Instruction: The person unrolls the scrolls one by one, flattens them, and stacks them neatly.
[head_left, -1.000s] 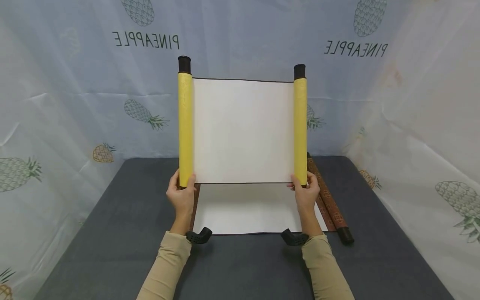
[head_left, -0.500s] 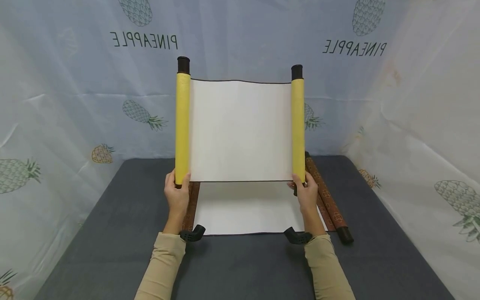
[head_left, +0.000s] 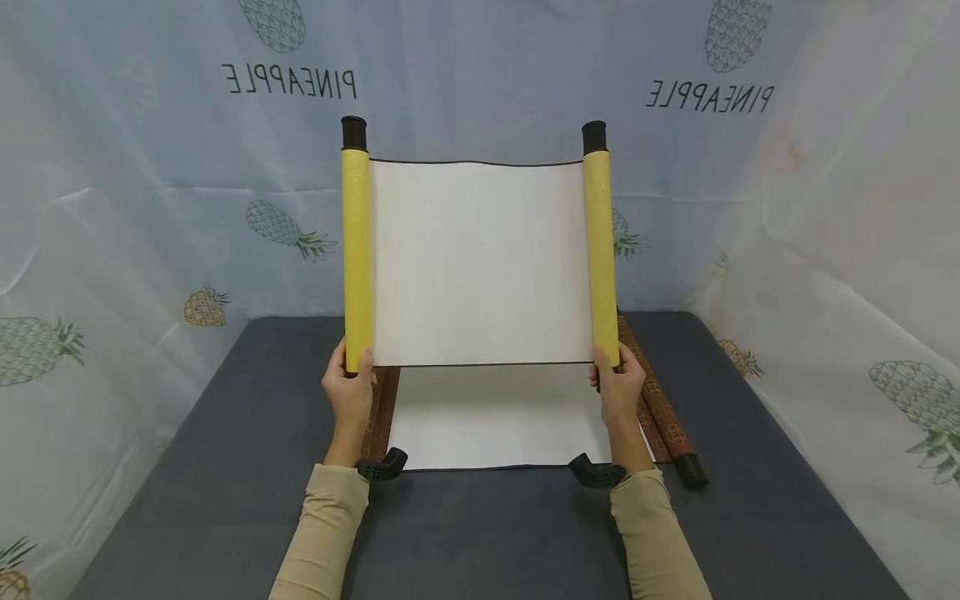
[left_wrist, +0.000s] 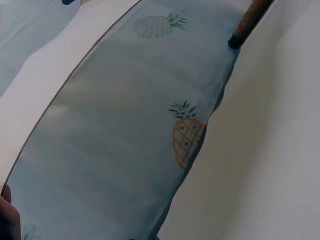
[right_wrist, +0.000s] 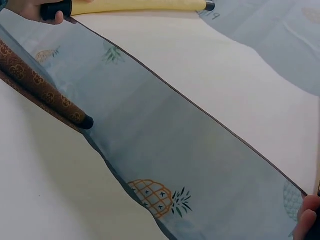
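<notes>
A hanging scroll with yellow rollers (head_left: 357,258) and blank white paper (head_left: 480,262) is held up, partly unrolled, above the table. My left hand (head_left: 348,392) grips the dark lower knob of the left roller. At the right roller's lower end, my right hand (head_left: 619,387) holds on with its thumb in front. Both rollers stand nearly upright, their black top knobs free. In the right wrist view the left hand (right_wrist: 35,9) is wrapped round its black knob, and right-hand fingertips (right_wrist: 307,217) show at the edge. Left-hand fingers (left_wrist: 11,210) barely enter the left wrist view.
Beneath the held scroll, a second scroll with brown patterned rollers (head_left: 660,400) lies spread on the dark grey table (head_left: 480,533), its white sheet (head_left: 495,425) partly covered from sight. A pineapple-print curtain (head_left: 480,75) hangs behind and at both sides.
My left hand has moved left with its yellow roller, so a wider stretch of white paper shows. The right roller shifted slightly left, then back right. The brown scroll stays put.
</notes>
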